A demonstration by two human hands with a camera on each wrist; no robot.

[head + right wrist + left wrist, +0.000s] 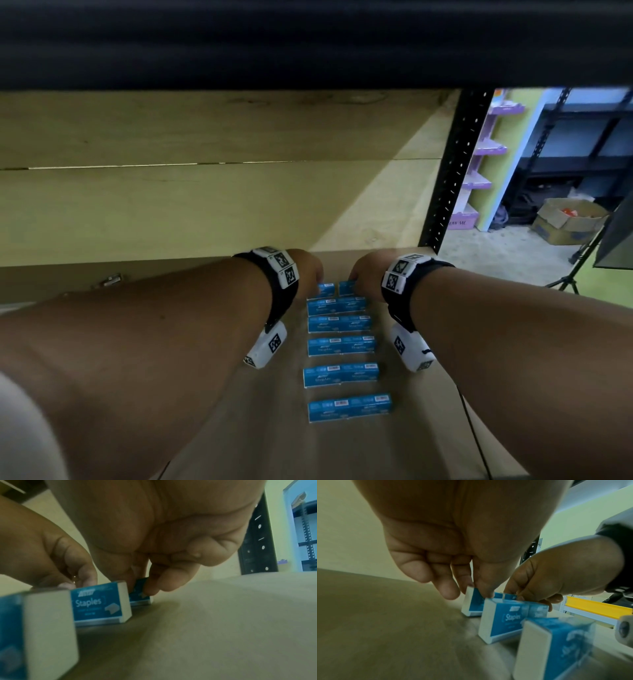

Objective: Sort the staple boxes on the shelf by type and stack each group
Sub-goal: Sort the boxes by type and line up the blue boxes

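A dark shelf edge (308, 41) hangs across the top of the head view, and pale wooden boards (171, 205) close the back of the bay, so both arms reach in low over the brown shelf board (428, 428). A black perforated upright (452, 171) stands at the right rear corner; past it lie a concrete floor, a purple display rack (479, 178), an open cardboard carton (568, 219) and a tripod leg (568, 274). A small metal bracket (108, 281) sits at the left on the ledge behind the left forearm. Down the middle of the shelf board runs a column of blue staple boxes (339, 346), five spaced rows one behind another, each row with its long axis running left to right, barcode faces up and the "Staples" fronts toward the person. Behind them, at the far end of the column, two shorter boxes stand side by side with a narrow gap between. The left hand (308, 270) comes down on the far left box (473, 601), its thumb and fingers (448, 588) curled onto the top edges and pinching it. The right hand (364, 270) does the same with the far right box (139, 595), fingers clamped on its upper corner while its base stays on the shelf. The two hands are near each other, knuckles apart. The row just in front (505, 619) stands close to both held boxes, directly under the wrists.
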